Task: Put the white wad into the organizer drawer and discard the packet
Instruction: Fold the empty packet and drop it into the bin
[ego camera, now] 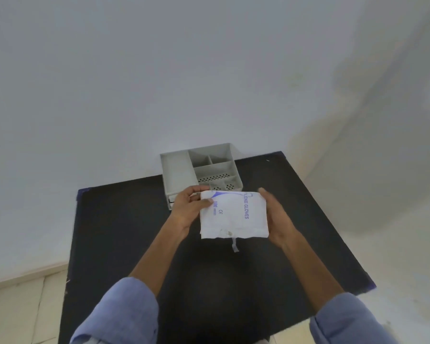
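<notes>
Left hand [188, 209] – pinching packet [233, 214] edge | right hand [276, 219] – cupping opposite edge

Organizer [184, 170] drawer fronts behind the left hand [188, 209] and packet [233, 214]; packet's small print blurred.

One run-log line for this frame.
left hand: gripping packet | right hand: supporting packet | organizer: behind, on table

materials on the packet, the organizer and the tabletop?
Packet: looks like thin, soft white plastic film with purple print; it creases and sags between the hands.
Organizer: likely moulded grey plastic, matte, with rigid thin walls and perforated compartment floors.
Tabletop: black, matte, faintly textured surface; material unclear.
</notes>
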